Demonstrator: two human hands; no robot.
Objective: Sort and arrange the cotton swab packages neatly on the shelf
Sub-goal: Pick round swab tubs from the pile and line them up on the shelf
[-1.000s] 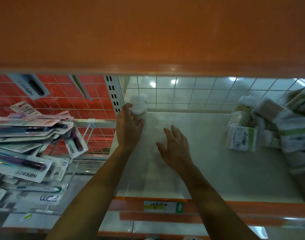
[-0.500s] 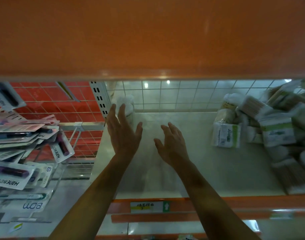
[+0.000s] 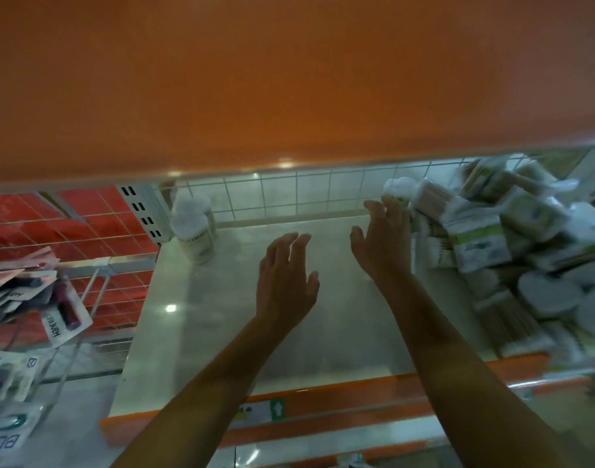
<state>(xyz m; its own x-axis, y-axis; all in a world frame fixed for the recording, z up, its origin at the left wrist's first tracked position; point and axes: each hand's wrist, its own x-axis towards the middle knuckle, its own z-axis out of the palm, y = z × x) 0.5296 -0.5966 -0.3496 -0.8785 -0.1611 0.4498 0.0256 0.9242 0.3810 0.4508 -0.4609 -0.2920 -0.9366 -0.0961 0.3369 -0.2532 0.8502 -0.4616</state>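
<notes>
The fingers (image 3: 374, 214) of the right hand (image 3: 384, 244) are straight and spread, holding nothing. Their tips are at a round tub (image 3: 399, 187) on the near edge of the jumbled pile of cotton swab packages (image 3: 512, 238); whether they touch it I cannot tell. The left hand (image 3: 286, 278) hovers over the bare middle of the shelf (image 3: 222, 319), fingers loosely extended and also empty.

One tub (image 3: 193, 228) stands upright in the back left corner, which suggests the row begins there and the step in hand is fetching the next package. The next move calls for closing round one tub without tipping its neighbours, then carrying it left to stand beside the first.

There is open room between the two hands and the corner. The wire grid (image 3: 289, 194) bounds the back, the orange lip (image 3: 340, 383) the front, and the upper shelf (image 3: 289, 79) hangs low, so lifts should stay shallow.
</notes>
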